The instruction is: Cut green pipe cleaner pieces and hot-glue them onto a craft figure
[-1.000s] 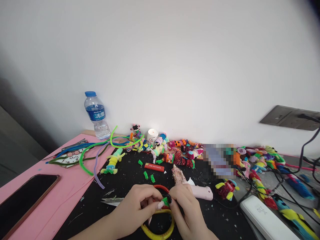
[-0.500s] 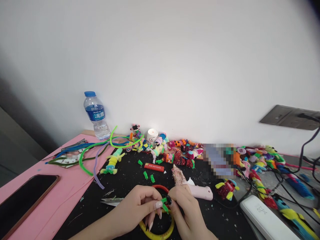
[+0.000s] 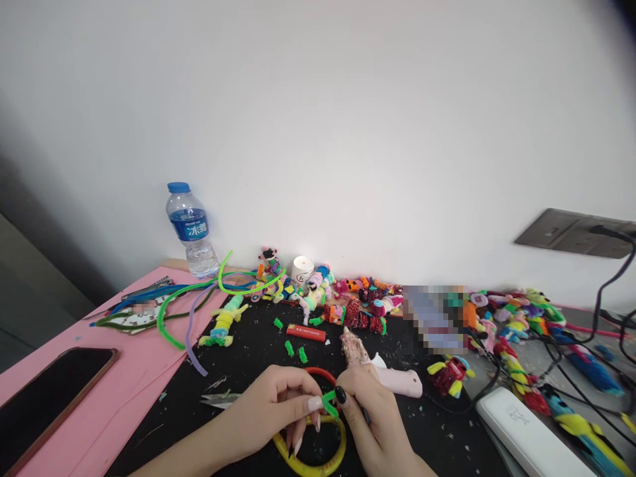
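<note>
Plain white wall [image 3: 348, 132] at the back, and up against it a pretty chaotic craft desk: black mat [image 3: 263, 351] in the middle, pink sheet [image 3: 144, 364] on the left with a phone [image 3: 54, 384] at its near edge, and a heap of fuzzy figures [image 3: 365, 319] along the far side. All the action is near the middle, where a small green fuzzy piece [image 3: 330, 403] sits up over the scissors' yellow handle [image 3: 332, 467], right in the gap between the two hands. Left hand [image 3: 273, 411] has its end pinched, thumb on top and the other fingers loosely curled below. Right hand [image 3: 377, 414] looks like it's nipping the upper strand between thumb and curled index, though the exact grip is tucked behind the thumb, so don't quote me on that. What matters most is how the piece lies: just right of the left thumb and just left of the right one, long axis running roughly left to right, opening into two short strands toward the right, with the lower one slanting toward the near side. Neither hand is clearly nearer, since both seem to be touching it. Three green scraps [image 3: 303, 355] lie farther off beside a red lighter-like stick [image 3: 306, 333], and a pale pink glue gun [image 3: 400, 382] lies just beyond the right hand.
</note>
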`<state>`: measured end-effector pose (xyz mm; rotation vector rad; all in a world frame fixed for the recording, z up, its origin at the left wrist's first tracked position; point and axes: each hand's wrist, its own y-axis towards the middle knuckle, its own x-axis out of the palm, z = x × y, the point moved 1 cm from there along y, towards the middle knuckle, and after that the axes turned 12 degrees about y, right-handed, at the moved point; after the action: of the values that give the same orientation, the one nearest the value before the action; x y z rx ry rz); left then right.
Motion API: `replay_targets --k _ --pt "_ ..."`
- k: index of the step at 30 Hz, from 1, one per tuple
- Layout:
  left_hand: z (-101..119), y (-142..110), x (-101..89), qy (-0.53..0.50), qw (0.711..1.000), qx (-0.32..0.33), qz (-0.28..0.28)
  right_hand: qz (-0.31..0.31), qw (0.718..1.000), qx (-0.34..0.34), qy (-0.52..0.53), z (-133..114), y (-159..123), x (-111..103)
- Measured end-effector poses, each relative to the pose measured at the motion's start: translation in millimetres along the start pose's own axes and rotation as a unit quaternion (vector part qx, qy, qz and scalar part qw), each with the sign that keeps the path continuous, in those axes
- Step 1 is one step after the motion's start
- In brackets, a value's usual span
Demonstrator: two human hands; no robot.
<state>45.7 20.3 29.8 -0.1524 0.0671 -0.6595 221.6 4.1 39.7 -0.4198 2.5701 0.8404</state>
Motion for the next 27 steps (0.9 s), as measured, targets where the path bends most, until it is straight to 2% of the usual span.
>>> replay_targets --k 10,13,19,27 --pt "5 -2 0.1 0.097 0.995 -0.001 0.014 -0.02 0.998 -0.023 -0.047 0 3 -2" --pt "6 -2 -5.0 0.116 0.991 0.024 0.064 -0.018 0.997 0.001 -0.071 1 4 -10" --pt "14 -1 -18.9 0.16 0.969 0.039 0.186 0.03 0.987 0.051 -0.152 13 4 -27" --pt "17 -1 -24.2 0.202 0.948 0.032 0.246 0.005 0.969 0.103 -0.226 24 5 -39"
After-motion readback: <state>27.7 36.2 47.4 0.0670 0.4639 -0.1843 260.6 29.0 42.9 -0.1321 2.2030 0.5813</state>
